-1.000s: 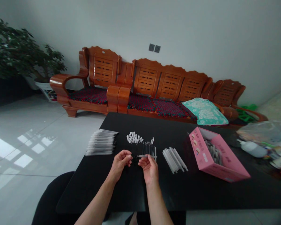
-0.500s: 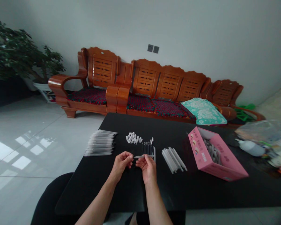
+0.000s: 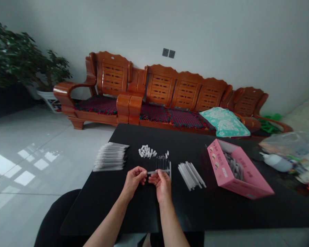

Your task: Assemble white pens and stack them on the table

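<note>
Both hands meet over a slim, pale pen barrel (image 3: 151, 172), held nearly level above the black table. My left hand (image 3: 136, 177) pinches its left end between thumb and fingertips; what exactly sits in that pinch is too small to make out. My right hand (image 3: 161, 181) grips the barrel farther right, thumb on top, with the other fingers curled below. Just behind the hands lie several thin dark pen refills (image 3: 161, 163). Beyond them is a small heap of short white caps (image 3: 146, 151). To the right rests a bundle of translucent white tubes (image 3: 192, 175).
A row of white pens with dark ends (image 3: 110, 156) covers the left side of the black table (image 3: 134, 209). An open pink box (image 3: 243, 187) holding grey pieces stands at right. Plastic bags and a white bottle (image 3: 276, 162) lie farther right. A wooden sofa (image 3: 159, 85) stands behind.
The stretch of pen between my hands looked dark before and now looks pale. My right hand has shifted very slightly left; my left hand has barely moved.
</note>
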`<state>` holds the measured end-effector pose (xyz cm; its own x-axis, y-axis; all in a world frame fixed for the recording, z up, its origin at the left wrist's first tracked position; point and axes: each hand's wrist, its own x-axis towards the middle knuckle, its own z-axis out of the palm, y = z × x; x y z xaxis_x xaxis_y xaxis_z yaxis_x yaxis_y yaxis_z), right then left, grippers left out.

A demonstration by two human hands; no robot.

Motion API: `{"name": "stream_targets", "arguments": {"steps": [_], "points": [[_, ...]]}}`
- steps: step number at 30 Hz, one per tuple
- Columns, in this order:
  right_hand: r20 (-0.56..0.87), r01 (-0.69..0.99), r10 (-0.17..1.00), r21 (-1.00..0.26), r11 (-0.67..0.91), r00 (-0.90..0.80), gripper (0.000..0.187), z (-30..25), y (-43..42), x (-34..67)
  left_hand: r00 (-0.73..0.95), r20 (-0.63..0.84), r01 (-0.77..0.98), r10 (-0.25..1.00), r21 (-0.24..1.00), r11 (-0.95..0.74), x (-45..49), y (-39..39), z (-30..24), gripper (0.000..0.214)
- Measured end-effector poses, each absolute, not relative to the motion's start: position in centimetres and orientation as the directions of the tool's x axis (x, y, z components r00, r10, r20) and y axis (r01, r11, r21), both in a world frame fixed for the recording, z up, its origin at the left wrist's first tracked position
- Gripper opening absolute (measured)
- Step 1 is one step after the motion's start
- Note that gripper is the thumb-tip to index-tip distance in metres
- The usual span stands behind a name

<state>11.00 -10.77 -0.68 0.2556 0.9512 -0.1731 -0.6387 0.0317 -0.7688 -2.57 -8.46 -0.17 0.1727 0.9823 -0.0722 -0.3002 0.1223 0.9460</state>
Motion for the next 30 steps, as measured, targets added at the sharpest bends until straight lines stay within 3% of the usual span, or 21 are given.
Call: {"name": "stream_targets", "arguments": {"steps": [19, 30], "points": [[-0.181, -0.626, 0.945, -0.779, 0.032, 0.274, 0.032, -0.8, -10.67, 10.89, 0.107, -0.105, -0.287, 0.989, 0.949, 0.131, -2.17, -8.27, -0.37, 0.029], [-0.195, -0.619, 0.939, -0.785, 0.024, 0.284, 0.033, -0.99, -10.55, 10.86, 0.082, 0.037, -0.205, 0.996, 0.979, -0.02, -2.44, -7.72, -0.12, 0.021]]}}
